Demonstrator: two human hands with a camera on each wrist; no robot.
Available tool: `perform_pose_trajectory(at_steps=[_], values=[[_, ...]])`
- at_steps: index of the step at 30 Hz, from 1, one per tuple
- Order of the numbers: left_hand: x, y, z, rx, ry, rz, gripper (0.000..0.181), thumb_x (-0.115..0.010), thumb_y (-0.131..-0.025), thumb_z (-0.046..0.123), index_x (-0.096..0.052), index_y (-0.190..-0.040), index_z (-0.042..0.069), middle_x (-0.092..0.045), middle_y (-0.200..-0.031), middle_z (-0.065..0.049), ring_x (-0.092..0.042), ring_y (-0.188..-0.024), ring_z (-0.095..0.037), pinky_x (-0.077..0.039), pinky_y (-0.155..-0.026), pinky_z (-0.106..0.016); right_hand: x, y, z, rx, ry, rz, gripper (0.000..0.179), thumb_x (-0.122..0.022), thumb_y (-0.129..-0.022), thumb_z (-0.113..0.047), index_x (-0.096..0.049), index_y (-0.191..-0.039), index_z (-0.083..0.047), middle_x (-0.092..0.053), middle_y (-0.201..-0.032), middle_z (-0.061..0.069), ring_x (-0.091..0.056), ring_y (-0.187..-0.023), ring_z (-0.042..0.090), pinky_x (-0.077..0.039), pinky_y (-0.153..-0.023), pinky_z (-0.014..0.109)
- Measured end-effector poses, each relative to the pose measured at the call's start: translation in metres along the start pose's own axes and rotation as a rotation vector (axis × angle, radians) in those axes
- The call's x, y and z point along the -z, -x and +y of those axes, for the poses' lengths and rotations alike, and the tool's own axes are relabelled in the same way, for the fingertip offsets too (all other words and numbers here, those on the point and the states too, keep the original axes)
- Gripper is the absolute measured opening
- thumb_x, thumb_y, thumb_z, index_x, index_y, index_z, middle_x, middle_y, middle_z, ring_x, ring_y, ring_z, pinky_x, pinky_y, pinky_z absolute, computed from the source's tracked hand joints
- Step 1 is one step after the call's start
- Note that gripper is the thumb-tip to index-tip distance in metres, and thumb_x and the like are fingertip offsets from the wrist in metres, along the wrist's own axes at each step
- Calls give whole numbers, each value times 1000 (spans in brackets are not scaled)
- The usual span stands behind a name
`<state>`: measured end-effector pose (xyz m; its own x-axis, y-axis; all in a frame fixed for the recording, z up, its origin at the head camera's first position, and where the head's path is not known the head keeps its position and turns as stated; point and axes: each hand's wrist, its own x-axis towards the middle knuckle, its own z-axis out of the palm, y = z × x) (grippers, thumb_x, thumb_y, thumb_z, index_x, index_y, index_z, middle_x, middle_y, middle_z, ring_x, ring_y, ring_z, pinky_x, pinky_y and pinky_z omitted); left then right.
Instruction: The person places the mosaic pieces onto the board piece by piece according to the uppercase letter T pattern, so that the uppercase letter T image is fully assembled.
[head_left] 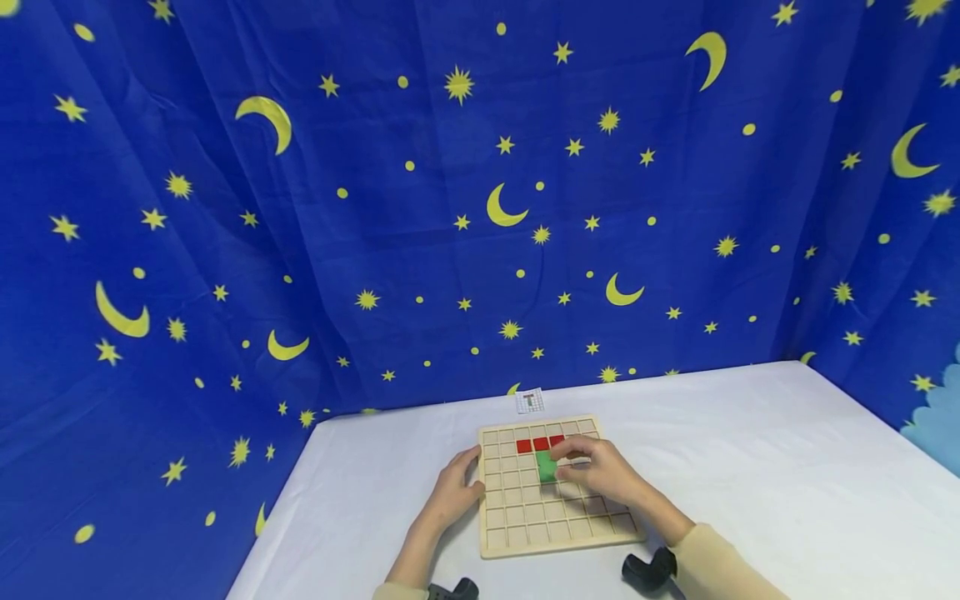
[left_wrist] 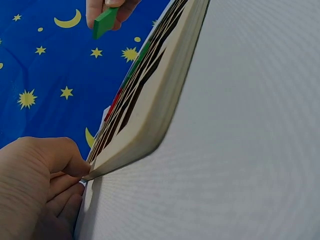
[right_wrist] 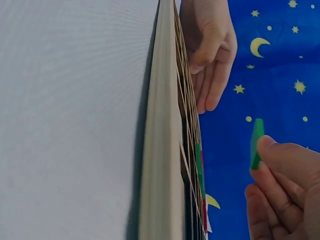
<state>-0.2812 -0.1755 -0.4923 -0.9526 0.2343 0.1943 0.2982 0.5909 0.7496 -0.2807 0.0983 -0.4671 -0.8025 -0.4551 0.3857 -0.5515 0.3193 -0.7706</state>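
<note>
A wooden grid board [head_left: 517, 542] lies on the white table. Three red tiles [head_left: 523, 446] show in a row in its upper cells, the rightmost partly behind my right fingers. My right hand [head_left: 600, 472] pinches a green square tile [right_wrist: 256, 145] between thumb and fingers, held above the board. Another green tile [left_wrist: 142, 55] sits in the grid beneath the red row, partly overlapped by the held one in the head view. Along the board's left edge rests my left hand [head_left: 453, 485], thumb and fingers spread apart, the thumb touching the rim.
A small printed card [head_left: 529, 401] with a T-shaped pattern lies behind the board. Blue cloth [head_left: 420, 250] with yellow moons and stars hangs around the white table [head_left: 750, 450]. Black wrist devices [head_left: 649, 572] are at both wrists.
</note>
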Motion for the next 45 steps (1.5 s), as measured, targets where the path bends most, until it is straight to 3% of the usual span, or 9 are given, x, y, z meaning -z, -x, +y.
perform_pose_trajectory(at_steps=[3, 8, 15, 23, 31, 45], values=[[2, 1, 0, -2, -1, -1, 66, -58, -75, 3, -40, -138, -8, -42, -138, -26, -35, -130, -41, -29, -108, -52, -2, 1, -4, 11, -3, -28, 24, -68, -82, -3, -66, -105, 2, -66, -103, 11, -61, -100, 31, -50, -90, 47], [5, 1, 2, -5, 3, -1, 66, -58, -76, 2, -39, -138, -8, -41, -138, -26, -35, -130, -41, -28, -108, -52, -6, 0, 16, 17, 35, -34, 23, -72, -81, -12, -68, -103, -7, -67, -101, 0, -63, -95, 19, -53, -85, 33], [3, -1, 3, 10, 5, -6, 66, -59, -76, 2, -39, -139, -7, -41, -139, -25, -34, -131, -40, -28, -109, -51, -9, 4, 29, -37, 9, -38, 25, -74, -80, -17, -69, -104, -12, -66, -103, -1, -63, -94, 20, -54, -83, 35], [1, 0, 2, 18, 7, -5, 66, -59, -76, 0, -39, -139, -6, -41, -139, -24, -34, -132, -40, -28, -108, -52, -10, 6, 30, -7, 58, -58, 27, -75, -79, -23, -70, -104, -14, -66, -103, -7, -61, -94, 9, -52, -84, 26], [1, 0, 1, -3, 2, -3, 66, -58, -76, 1, -39, -138, -7, -41, -139, -25, -34, -131, -40, -28, -109, -51, -10, 7, 34, 70, 99, -79, 27, -74, -80, -22, -70, -105, -13, -66, -102, -7, -60, -94, 10, -53, -83, 27], [0, 1, 0, -9, 4, 4, 65, -58, -76, 1, -39, -138, -7, -42, -139, -25, -34, -131, -40, -28, -109, -51, -9, 8, 32, 75, 126, -120, 28, -74, -80, -27, -69, -105, -15, -65, -101, -12, -58, -96, 7, -51, -85, 27]])
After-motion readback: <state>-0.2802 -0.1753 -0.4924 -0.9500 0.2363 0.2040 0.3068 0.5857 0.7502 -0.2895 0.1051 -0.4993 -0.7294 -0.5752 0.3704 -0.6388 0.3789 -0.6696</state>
